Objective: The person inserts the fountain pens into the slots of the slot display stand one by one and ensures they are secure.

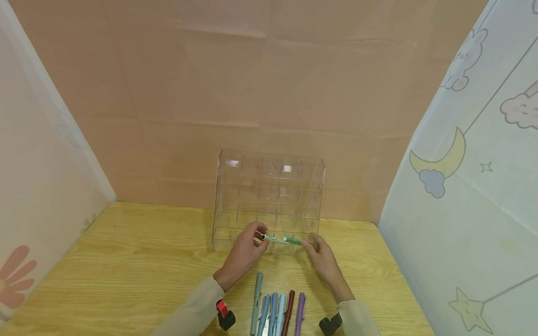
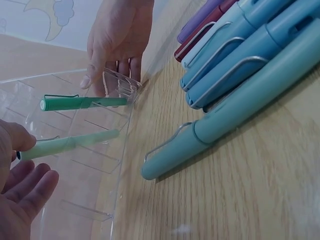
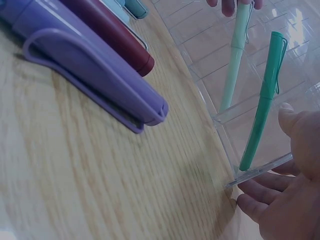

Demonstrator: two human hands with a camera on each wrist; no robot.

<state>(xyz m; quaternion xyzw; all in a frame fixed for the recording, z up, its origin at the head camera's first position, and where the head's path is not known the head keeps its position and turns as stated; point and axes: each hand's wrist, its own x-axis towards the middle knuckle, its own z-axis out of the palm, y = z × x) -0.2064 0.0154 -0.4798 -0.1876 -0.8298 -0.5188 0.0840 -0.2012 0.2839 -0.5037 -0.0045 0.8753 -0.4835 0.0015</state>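
A clear acrylic tiered rack [image 1: 269, 193] stands on the table. My left hand [image 1: 248, 245] pinches the upper end of a pale green pen [image 2: 75, 144], whose lower end reaches into a bottom-row compartment. A darker green pen [image 3: 262, 100] leans in the neighbouring compartment at the right end, untouched. My right hand [image 1: 323, 261] holds the rack's right side wall, thumb [image 3: 289, 117] at the inner side and fingers outside; whether the thumb presses it is hard to tell.
In front of the rack lie a grey-green pen [image 1: 257, 303], several blue pens [image 1: 273, 312], a dark red pen [image 1: 288, 312] and a purple pen [image 1: 300, 312]. A brown cloth [image 1: 269, 93] hangs behind, with a patterned cloth [image 1: 475, 210] at the right.
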